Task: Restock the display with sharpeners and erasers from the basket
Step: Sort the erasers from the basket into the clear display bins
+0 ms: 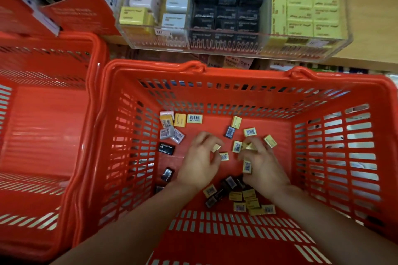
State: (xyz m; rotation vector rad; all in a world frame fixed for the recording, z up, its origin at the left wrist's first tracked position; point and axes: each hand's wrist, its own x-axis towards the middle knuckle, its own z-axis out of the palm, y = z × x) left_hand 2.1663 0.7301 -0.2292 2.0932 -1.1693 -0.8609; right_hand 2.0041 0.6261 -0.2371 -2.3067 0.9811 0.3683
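Both my hands reach down into the red basket (243, 75), whose floor is strewn with several small yellow, black and grey boxed items. My left hand (199, 159) curls its fingers round a small pale yellow box (216, 148). My right hand (261, 162) grips a few yellow boxes (249, 146), and one with a barcode (247, 166) sits against its thumb side. Above the basket stands the clear display tray (232, 37), with white, blue-grey and yellow packs on the left, black packs in the middle and pale yellow packs on the right.
A second red basket (49, 127) stands to the left, touching the first. Red cardboard cartons (71, 13) sit at the upper left beside the display. A wooden shelf (372, 28) carries the display, with lower shelf stock showing beneath its edge.
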